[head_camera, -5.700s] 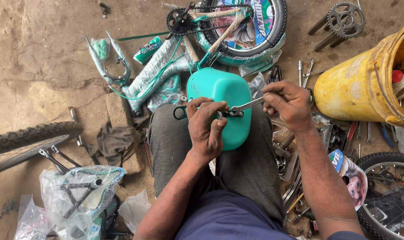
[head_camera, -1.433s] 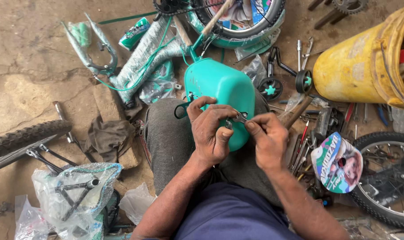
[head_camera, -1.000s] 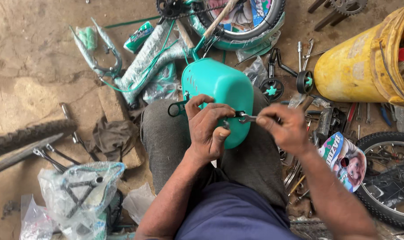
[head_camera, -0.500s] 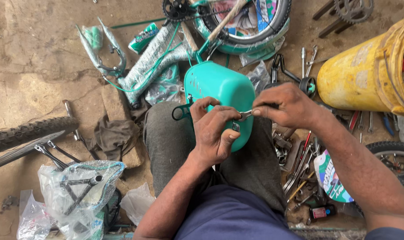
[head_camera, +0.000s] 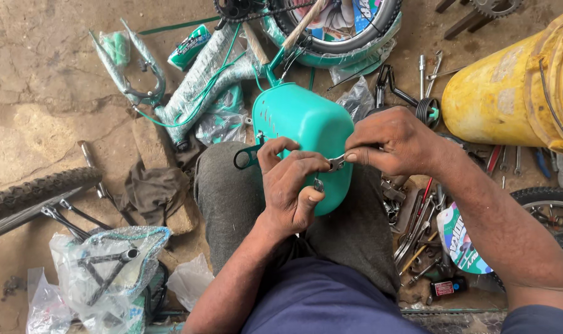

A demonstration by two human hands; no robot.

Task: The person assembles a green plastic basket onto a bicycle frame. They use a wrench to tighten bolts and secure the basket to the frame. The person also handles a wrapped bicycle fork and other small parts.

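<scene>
Teal plastic basket (head_camera: pixel 306 124) gripped by both hands.

- Bike repair workshop, work done sitting on a bare, cracked concrete floor (head_camera: pixel 40 93)
- Bicycle wheel (head_camera: pixel 356 31), loose tyre (head_camera: pixel 34 192), wrapped bike frame (head_camera: pixel 201 80) lying about
- Hand tools (head_camera: pixel 417 216) scattered on the ground
- Dirty yellow bucket (head_camera: pixel 510 93), chainring (head_camera: pixel 492 6) nearby
</scene>
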